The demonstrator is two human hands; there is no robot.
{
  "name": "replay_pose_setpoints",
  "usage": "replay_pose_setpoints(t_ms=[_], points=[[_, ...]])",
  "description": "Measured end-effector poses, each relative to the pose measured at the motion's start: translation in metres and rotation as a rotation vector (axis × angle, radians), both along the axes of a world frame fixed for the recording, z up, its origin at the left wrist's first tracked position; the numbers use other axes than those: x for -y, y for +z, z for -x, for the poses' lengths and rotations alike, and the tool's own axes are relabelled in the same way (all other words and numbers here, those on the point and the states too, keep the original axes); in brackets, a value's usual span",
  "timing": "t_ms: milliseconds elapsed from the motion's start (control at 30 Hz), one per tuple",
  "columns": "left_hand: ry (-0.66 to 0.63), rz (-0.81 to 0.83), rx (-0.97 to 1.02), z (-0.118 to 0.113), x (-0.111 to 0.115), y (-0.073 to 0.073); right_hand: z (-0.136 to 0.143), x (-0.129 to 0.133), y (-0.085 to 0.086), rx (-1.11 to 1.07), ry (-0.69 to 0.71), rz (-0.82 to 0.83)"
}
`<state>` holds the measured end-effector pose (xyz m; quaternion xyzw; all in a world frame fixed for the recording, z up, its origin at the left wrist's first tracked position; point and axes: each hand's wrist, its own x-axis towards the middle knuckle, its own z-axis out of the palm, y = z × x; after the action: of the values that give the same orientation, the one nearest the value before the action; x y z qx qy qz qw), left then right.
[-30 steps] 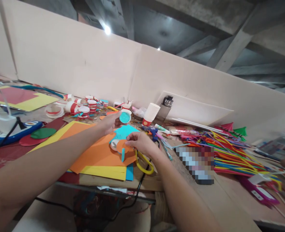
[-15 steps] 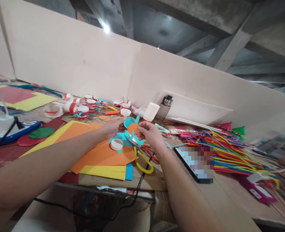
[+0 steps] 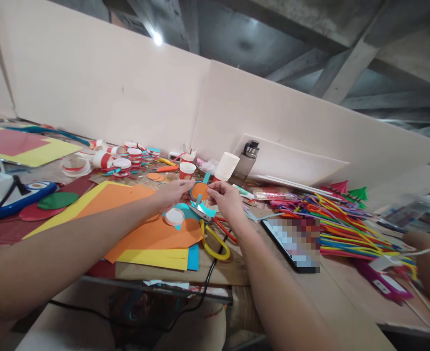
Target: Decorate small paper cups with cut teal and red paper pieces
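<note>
My left hand [image 3: 178, 193] is closed on the edge of a small round piece with a blue rim. An orange paper disc [image 3: 200, 190] lies over that piece's face, and my right hand [image 3: 225, 196] pinches the disc's right edge. Blue paper strips [image 3: 206, 177] stick out above and below the disc. Scissors with yellow and red handles [image 3: 215, 246] lie just below my hands, beside blue paper scraps. A white cut cup ring [image 3: 174, 217] rests on the orange paper sheet [image 3: 152, 240] near my left wrist.
Behind my hands stand a red-and-white paper cup [image 3: 187, 170], a stack of white cups [image 3: 227, 166] and a bottle [image 3: 247, 160]. To the right are a phone [image 3: 288, 243], many coloured pipe cleaners [image 3: 349, 229] and another person's hand [image 3: 424, 258]. Cut cup pieces [image 3: 103, 160] sit at the left.
The orange disc has come over the blue round piece, where before the two were side by side. My hands have drawn closer together. The other person's hand has moved further into view.
</note>
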<state>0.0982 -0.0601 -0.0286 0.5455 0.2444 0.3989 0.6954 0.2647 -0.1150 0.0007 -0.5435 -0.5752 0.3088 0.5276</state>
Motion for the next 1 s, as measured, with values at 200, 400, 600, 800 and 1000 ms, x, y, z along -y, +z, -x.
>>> replay_pose_setpoints(t_ms=[200, 400, 600, 800, 1000], points=[[0.004, -0.049, -0.006, -0.0015, 0.0018, 0.0003, 0.0013, -0.0014, -0.0059, 0.029, -0.061, -0.043], [0.01, -0.073, 0.014, -0.0028, 0.0036, 0.0013, 0.0054, 0.0028, -0.0026, 0.031, -0.107, -0.048], [0.019, -0.092, 0.025, -0.0026, 0.0053, 0.0027, 0.0043, 0.0024, -0.0025, 0.05, -0.119, -0.071], [0.046, -0.153, -0.004, -0.0025, 0.0061, 0.0032, 0.0049, 0.0046, 0.0011, 0.075, -0.136, -0.068], [0.014, -0.173, 0.027, -0.0041, 0.0099, 0.0031, 0.0063, 0.0054, -0.0002, 0.204, -0.234, -0.162]])
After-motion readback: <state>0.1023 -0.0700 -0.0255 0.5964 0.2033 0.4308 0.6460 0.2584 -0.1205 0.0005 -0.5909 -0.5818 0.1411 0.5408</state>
